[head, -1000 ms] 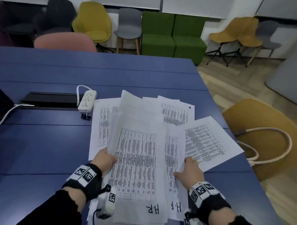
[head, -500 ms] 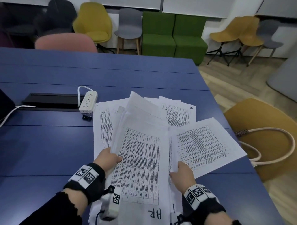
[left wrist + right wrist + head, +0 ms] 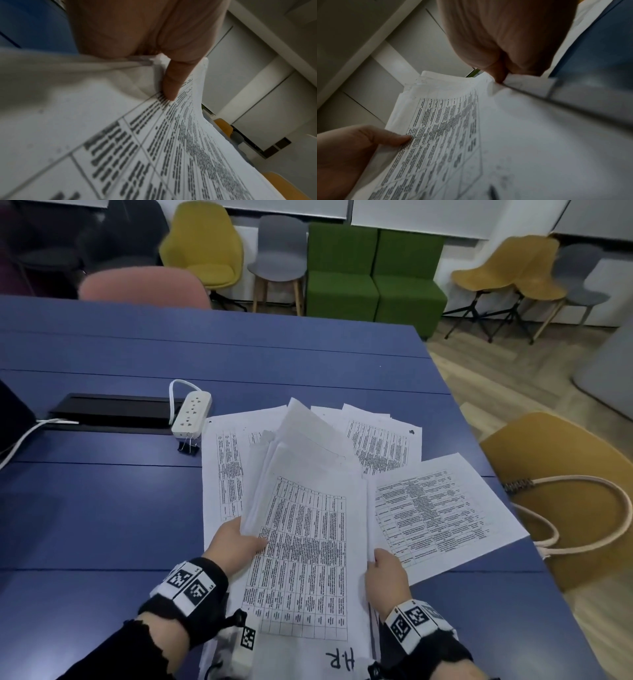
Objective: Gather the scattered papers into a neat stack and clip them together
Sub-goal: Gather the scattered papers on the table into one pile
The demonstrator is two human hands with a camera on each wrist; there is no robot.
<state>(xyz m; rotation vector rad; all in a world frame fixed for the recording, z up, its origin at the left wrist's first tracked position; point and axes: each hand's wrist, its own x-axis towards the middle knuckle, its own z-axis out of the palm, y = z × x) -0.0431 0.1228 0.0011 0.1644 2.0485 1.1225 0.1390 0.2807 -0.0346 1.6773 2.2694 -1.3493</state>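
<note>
A bundle of printed papers (image 3: 305, 542) with tables, marked "H.R" at the near edge, is lifted off the blue table (image 3: 102, 508) between both hands. My left hand (image 3: 236, 546) grips its left edge, thumb (image 3: 171, 83) lying on the top sheet. My right hand (image 3: 385, 568) pinches the right edge (image 3: 503, 81). More loose sheets lie flat underneath: one (image 3: 442, 515) to the right, one (image 3: 380, 443) behind, one (image 3: 222, 467) to the left. A black binder clip (image 3: 188, 447) lies beside the left sheet, at the end of a power strip.
A white power strip (image 3: 191, 414) and a black cable tray (image 3: 113, 412) lie at the left of the papers. A yellow chair (image 3: 575, 491) with a bag's rope handles (image 3: 599, 508) stands at the table's right edge. More chairs and a green sofa (image 3: 373, 272) line the far wall.
The two hands have drawn together, closing the top sheets into one bundle and raising it off the table. The right hand shifted left, uncovering the sheet at the right.
</note>
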